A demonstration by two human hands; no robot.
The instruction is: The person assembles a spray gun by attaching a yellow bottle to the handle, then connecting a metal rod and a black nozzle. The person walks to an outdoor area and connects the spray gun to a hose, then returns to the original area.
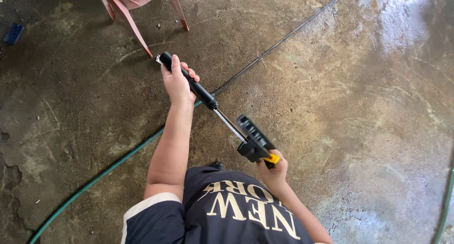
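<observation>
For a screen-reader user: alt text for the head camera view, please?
A person's left hand grips the black barrel of a spray wand while the right hand holds its yellow-triggered handle, above a wet concrete floor crossed by a green hose.

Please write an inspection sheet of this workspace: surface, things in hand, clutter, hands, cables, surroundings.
Surface: stained, wet-looking grey concrete floor with a straight joint line.
Things in hand: black pump-like tool with a chrome rod and yellow part, held off the floor.
Clutter: small blue object at far left; kind unclear.
Hands: left hand grips the black tube; right hand holds the yellow end.
Cables: green garden hose across the floor.
Surroundings: pink plastic chair legs at top.
</observation>
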